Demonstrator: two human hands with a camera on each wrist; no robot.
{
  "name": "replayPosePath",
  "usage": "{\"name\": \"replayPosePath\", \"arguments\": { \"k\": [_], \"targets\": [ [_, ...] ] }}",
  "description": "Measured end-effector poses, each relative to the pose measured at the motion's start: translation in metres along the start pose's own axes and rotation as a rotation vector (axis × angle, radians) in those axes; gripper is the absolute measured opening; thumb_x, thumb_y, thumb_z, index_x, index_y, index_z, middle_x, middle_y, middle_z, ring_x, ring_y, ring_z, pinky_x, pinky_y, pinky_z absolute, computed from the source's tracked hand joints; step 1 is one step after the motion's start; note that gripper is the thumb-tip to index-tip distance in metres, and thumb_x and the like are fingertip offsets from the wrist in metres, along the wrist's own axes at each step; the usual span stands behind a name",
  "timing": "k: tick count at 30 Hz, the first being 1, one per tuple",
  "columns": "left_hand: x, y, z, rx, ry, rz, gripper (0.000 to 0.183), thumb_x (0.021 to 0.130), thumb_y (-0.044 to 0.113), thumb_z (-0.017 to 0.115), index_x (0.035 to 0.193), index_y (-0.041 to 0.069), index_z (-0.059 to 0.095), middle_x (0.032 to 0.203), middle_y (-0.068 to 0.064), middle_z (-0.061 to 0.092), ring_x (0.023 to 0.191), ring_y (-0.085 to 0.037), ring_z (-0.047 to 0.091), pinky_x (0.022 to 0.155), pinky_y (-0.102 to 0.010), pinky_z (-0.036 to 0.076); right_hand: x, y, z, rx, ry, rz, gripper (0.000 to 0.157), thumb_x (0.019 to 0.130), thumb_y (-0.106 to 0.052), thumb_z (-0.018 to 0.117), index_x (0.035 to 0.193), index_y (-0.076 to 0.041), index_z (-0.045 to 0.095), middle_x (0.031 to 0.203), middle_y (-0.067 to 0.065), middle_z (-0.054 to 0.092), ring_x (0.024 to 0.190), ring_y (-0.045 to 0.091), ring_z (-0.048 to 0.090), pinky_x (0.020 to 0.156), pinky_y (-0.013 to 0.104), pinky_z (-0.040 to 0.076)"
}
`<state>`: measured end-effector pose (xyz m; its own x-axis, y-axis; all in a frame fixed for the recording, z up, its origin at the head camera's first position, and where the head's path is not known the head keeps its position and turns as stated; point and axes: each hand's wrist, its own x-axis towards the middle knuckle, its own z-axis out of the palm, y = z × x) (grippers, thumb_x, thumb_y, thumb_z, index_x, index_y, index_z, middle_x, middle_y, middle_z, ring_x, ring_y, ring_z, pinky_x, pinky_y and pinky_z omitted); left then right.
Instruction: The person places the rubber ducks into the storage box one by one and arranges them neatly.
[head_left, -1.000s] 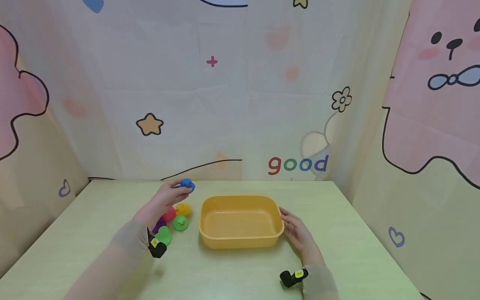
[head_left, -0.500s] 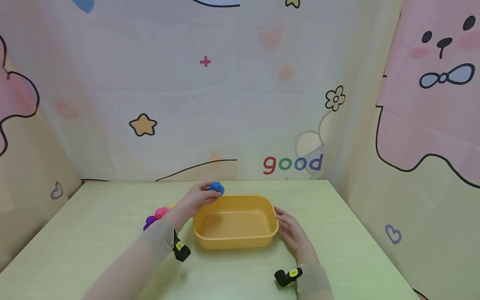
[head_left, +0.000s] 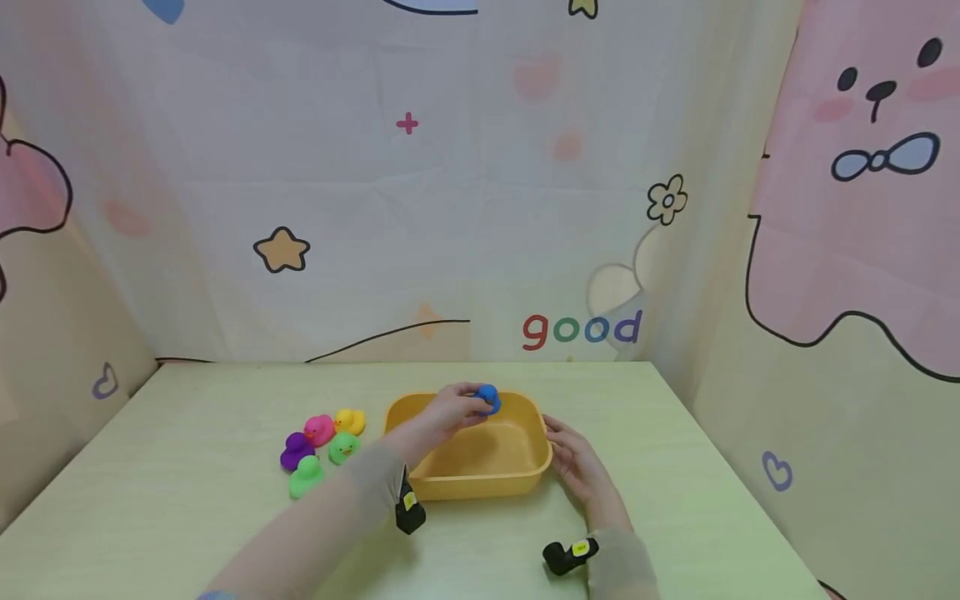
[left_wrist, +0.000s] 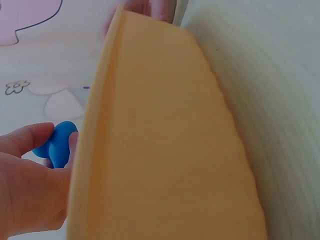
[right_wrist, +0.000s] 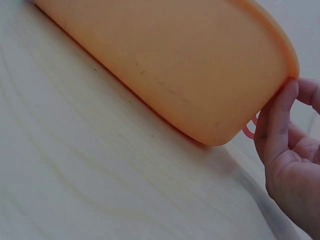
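A blue rubber duck (head_left: 489, 397) is pinched between the thumb and fingers of my left hand (head_left: 452, 412), above the yellow plastic basin (head_left: 480, 485). In the left wrist view the duck (left_wrist: 61, 145) shows beyond the basin's near wall (left_wrist: 165, 130), gripped by the left hand (left_wrist: 30, 182). My right hand (head_left: 581, 467) rests against the basin's right end. Its fingertips touch the outside just under the rim in the right wrist view, where the hand (right_wrist: 290, 155) has fairly straight fingers.
Left of the basin several rubber ducks stand grouped on the table (head_left: 187, 500): a purple one (head_left: 297, 451), a pink one (head_left: 320, 430), a yellow one (head_left: 350, 422) and green ones (head_left: 344, 447). A printed curtain (head_left: 465, 208) encloses the table's back and sides.
My left hand has carried the blue duck rightward from beside the group of ducks to over the basin. The right hand stays at the basin's right end.
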<state>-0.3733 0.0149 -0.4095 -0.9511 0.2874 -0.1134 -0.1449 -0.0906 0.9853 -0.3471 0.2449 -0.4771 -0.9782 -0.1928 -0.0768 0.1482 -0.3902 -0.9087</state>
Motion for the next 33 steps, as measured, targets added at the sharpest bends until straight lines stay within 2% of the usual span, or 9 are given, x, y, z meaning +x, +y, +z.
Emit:
{"name": "replayPosePath", "arguments": {
  "k": [5, 9, 14, 20, 23, 26, 29, 32, 33],
  "targets": [
    [0.006, -0.007, 0.015, 0.031, -0.014, -0.02, 0.049, 0.09, -0.008, 0.058, 0.137, -0.011, 0.045, 0.136, -0.03, 0.048, 0.121, -0.038, 0.057, 0.104, -0.046, 0.047, 0.0, 0.0, 0.0, -0.001, 0.01, -0.003, 0.05, 0.101, 0.0, 0.039, 0.149, 0.007, 0.026, 0.099, -0.004, 0.066, 0.082, 0.002, 0.066, 0.07, 0.012, 0.053],
    [0.011, -0.012, 0.024, 0.121, 0.001, -0.037, 0.049, 0.089, -0.005, 0.061, 0.135, -0.011, 0.047, 0.136, -0.027, 0.05, 0.123, -0.038, 0.054, 0.107, -0.048, 0.044, 0.0, 0.001, -0.001, -0.011, 0.02, -0.012, 0.05, 0.1, 0.0, 0.039, 0.148, 0.008, 0.027, 0.1, -0.004, 0.067, 0.083, 0.002, 0.066, 0.072, 0.013, 0.054],
    [0.017, -0.018, 0.03, 0.254, 0.015, -0.054, 0.052, 0.085, -0.004, 0.066, 0.133, -0.011, 0.05, 0.136, -0.025, 0.052, 0.126, -0.037, 0.05, 0.111, -0.049, 0.039, 0.0, 0.001, -0.001, -0.027, 0.033, -0.015, 0.051, 0.1, -0.001, 0.04, 0.149, 0.008, 0.027, 0.1, -0.005, 0.066, 0.084, 0.002, 0.065, 0.072, 0.013, 0.053],
    [0.021, -0.024, 0.037, 0.36, 0.035, -0.034, 0.05, 0.08, -0.006, 0.07, 0.128, -0.009, 0.057, 0.131, -0.025, 0.056, 0.116, -0.033, 0.054, 0.107, -0.045, 0.043, 0.0, 0.002, 0.0, -0.032, 0.016, -0.014, 0.052, 0.101, -0.002, 0.039, 0.149, 0.008, 0.026, 0.1, -0.004, 0.065, 0.086, 0.003, 0.065, 0.072, 0.013, 0.053],
    [0.022, -0.027, 0.04, 0.396, 0.035, -0.019, 0.049, 0.079, -0.007, 0.071, 0.126, -0.01, 0.058, 0.129, -0.025, 0.057, 0.117, -0.034, 0.054, 0.107, -0.044, 0.044, -0.001, 0.001, 0.0, -0.022, 0.012, -0.014, 0.052, 0.101, -0.002, 0.039, 0.15, 0.008, 0.024, 0.102, -0.004, 0.065, 0.087, 0.003, 0.065, 0.072, 0.013, 0.053],
    [0.022, -0.028, 0.042, 0.397, 0.032, -0.041, 0.047, 0.079, -0.008, 0.072, 0.124, -0.01, 0.059, 0.129, -0.024, 0.057, 0.119, -0.034, 0.055, 0.107, -0.045, 0.044, -0.002, 0.0, 0.0, -0.013, 0.008, -0.009, 0.053, 0.101, -0.003, 0.04, 0.151, 0.008, 0.023, 0.103, -0.004, 0.066, 0.088, 0.002, 0.066, 0.072, 0.012, 0.053],
    [0.035, -0.038, 0.041, 0.422, 0.038, -0.068, 0.044, 0.079, -0.008, 0.073, 0.121, -0.009, 0.062, 0.126, -0.022, 0.06, 0.116, -0.032, 0.057, 0.106, -0.046, 0.045, -0.003, -0.001, 0.001, -0.005, -0.002, -0.006, 0.053, 0.101, -0.002, 0.039, 0.151, 0.008, 0.022, 0.103, -0.004, 0.065, 0.09, 0.002, 0.066, 0.072, 0.011, 0.053],
    [0.066, -0.063, 0.033, 0.467, 0.026, -0.052, 0.041, 0.074, -0.004, 0.08, 0.113, -0.003, 0.068, 0.115, -0.016, 0.066, 0.104, -0.026, 0.06, 0.095, -0.039, 0.052, -0.003, -0.002, 0.0, -0.004, -0.015, -0.004, 0.054, 0.101, -0.001, 0.039, 0.151, 0.008, 0.02, 0.103, -0.004, 0.066, 0.091, 0.002, 0.066, 0.073, 0.011, 0.053],
    [0.078, -0.076, 0.029, 0.5, 0.027, -0.024, 0.04, 0.071, -0.001, 0.083, 0.109, -0.001, 0.07, 0.11, -0.014, 0.067, 0.098, -0.023, 0.061, 0.089, -0.035, 0.054, -0.004, -0.002, 0.0, -0.004, -0.018, -0.003, 0.054, 0.101, -0.001, 0.039, 0.151, 0.008, 0.02, 0.103, -0.004, 0.066, 0.09, 0.002, 0.066, 0.073, 0.011, 0.053]
  ]
}}
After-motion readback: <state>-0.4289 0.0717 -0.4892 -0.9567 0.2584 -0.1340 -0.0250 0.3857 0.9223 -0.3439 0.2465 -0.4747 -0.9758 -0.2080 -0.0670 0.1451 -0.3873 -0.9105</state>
